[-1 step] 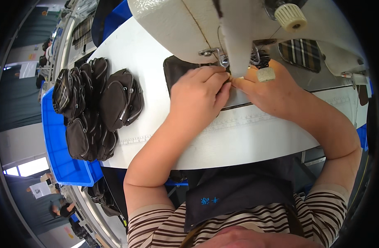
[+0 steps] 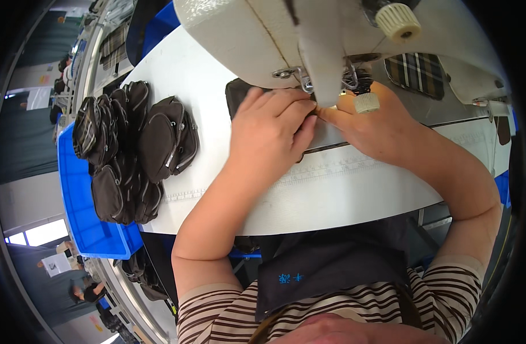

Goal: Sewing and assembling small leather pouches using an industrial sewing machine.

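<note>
Under the needle area of a white sewing machine lies a dark brown fabric bag piece. My left hand covers most of it, fingers pressed together and closed on the cloth, thumb tucked beside them. From the other side my right hand reaches in, its thumb meeting the left fingertips just below the presser foot. Its fingers are bent and closed at the work's edge, partly hidden behind a ribbed knob. The stitching spot itself is covered by the hands and machine.
Several dark brown zippered pouches are heaped at the left, some over a blue bin. A plaid fabric piece lies beyond my right hand. A ruler scale runs along the white table.
My left hand has shifted slightly left, along with the bag piece. The right hand stays nearly where it was, and the machine appears a little farther left in view.
</note>
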{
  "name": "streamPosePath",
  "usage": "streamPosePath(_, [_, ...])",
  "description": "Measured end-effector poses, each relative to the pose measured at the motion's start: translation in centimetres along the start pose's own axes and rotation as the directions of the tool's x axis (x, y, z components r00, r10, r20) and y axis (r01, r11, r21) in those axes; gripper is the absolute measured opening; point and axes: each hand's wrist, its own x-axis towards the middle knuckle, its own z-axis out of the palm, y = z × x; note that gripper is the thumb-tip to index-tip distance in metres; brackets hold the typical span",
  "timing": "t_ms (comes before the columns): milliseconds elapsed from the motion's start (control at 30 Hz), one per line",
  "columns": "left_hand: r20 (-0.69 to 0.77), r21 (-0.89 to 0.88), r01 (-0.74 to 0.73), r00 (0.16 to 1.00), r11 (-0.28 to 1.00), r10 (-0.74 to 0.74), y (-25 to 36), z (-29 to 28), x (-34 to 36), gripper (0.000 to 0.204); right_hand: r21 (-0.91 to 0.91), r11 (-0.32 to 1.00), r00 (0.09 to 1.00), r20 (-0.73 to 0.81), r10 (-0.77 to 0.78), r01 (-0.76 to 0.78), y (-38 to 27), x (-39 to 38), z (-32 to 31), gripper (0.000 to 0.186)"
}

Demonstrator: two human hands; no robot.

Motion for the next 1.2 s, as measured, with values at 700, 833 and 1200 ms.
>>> streamPosePath(700, [0.371,-0.476,0.363,0.909,0.801,-0.192,-1.9,-1.0,0.0,0.025,0.159,0.986,0.998,0.019,-0.054,0.050,-0.6,0.0,0.4,0.022])
streamPosePath(833, [0.462,-0.342,0.326,0.875,0.881,-0.144,-1.0,-1.7,0.8,0.028,0.164,0.985,0.998,-0.019,-0.052,0.054,-0.5,-0.1,0.6,0.022])
streamPosePath(1200, [-0.069,0.207,-0.064,0.994,0.976,0.080,-0.3,0.2,0.1,0.026,0.167,0.984,0.997,-0.060,-0.058,0.068,-0.7,-0.2,0.4,0.029])
